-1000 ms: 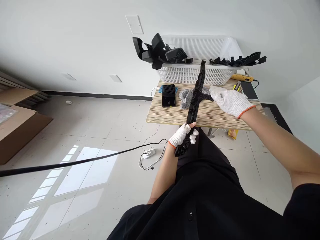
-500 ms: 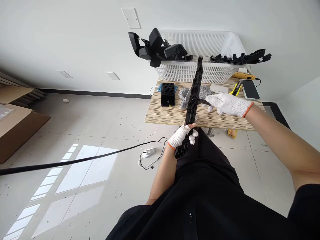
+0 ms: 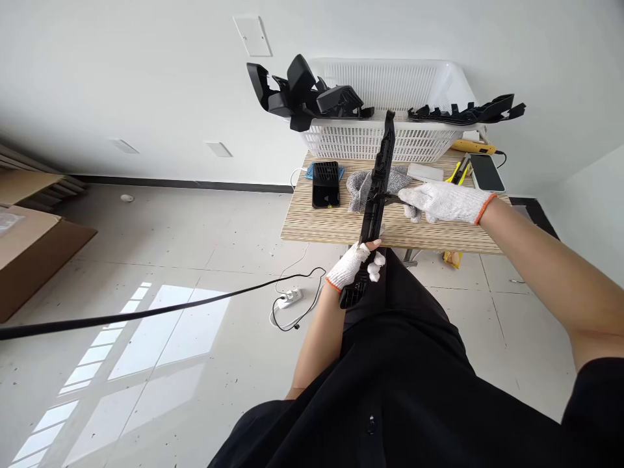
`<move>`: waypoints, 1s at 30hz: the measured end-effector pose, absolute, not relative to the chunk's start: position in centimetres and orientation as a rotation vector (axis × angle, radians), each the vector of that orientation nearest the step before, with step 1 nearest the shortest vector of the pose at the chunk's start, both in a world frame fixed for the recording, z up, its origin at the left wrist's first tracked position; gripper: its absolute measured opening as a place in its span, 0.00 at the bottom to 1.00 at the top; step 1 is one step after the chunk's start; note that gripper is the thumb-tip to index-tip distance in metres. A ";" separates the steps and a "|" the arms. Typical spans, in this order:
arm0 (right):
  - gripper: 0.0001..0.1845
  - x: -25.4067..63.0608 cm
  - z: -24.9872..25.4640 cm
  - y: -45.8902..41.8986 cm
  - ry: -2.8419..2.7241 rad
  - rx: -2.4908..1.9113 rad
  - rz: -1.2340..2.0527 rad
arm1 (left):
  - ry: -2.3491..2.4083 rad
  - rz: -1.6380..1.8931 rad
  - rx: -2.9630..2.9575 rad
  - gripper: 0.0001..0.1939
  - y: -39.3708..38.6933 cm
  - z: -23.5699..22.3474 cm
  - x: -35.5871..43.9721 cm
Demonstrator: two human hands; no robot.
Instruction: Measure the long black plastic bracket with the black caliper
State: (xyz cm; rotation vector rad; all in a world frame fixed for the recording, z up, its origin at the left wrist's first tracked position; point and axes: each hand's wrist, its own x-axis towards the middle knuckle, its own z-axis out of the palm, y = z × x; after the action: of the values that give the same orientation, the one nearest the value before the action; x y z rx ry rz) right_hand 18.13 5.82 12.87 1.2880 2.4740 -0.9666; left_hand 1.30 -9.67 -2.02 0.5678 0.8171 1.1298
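A long black plastic part stands on end over the near edge of the small wooden table, its lower end by my lap. My left hand, in a white glove with bare fingertips, is closed round the part's lower end. My right hand, also gloved, is closed on a thin dark tool whose tip meets the part's middle. I cannot make out what kind of tool it is.
On the table lie a black phone, a grey glove, a white block, yellow cutters and a second phone. A white basket at the back holds black plastic parts. A cable and power strip lie on the floor; cardboard boxes stand at the left.
My right hand has drawn in from the table's right side and lowered, bringing the tool's tip against the part's middle. The left hand keeps its hold.
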 end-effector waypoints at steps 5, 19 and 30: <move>0.35 18.6 12.6 6.0 2.451 1.323 -1.045 | 0.806 1.125 0.528 0.42 -9.7 -2.1 1.2; 0.40 19.1 10.5 7.2 2.612 1.227 -1.233 | 0.798 1.127 0.522 0.44 -9.9 -1.9 1.2; 0.42 16.5 11.6 7.8 2.750 1.332 -0.736 | 0.930 1.098 0.627 0.47 -9.8 -2.0 1.2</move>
State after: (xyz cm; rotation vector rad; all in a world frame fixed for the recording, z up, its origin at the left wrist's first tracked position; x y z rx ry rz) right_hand 16.52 7.83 11.58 1.3321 2.7495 -0.7355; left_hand 1.19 -9.77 -1.97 0.6274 0.9305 1.0980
